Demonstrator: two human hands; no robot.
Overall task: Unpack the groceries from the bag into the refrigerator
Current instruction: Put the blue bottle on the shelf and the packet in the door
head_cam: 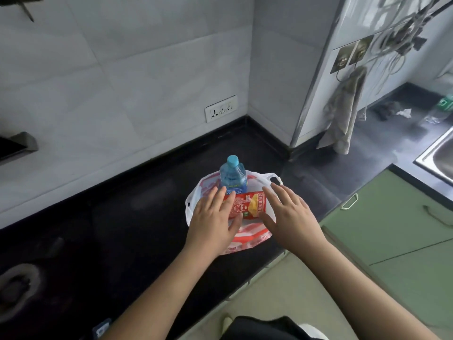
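Observation:
A white and red plastic bag [247, 238] lies open on the black countertop [117, 217]. A blue-capped water bottle [232, 176] stands upright in it, and a red snack packet [247, 204] lies in front of the bottle. My left hand [213, 217] rests flat on the bag's left side, its fingers spread and touching the packet's left edge. To the right of the packet, my right hand [286, 212] hovers with fingers apart, holding nothing. No refrigerator shows in this view.
A tiled wall with a power socket [221, 108] runs behind the counter. A grey towel [343, 114] hangs on the right. Beyond it are a steel sink [438, 153] and a clear bottle [438, 111]. Green cabinet doors [392, 217] stand below right.

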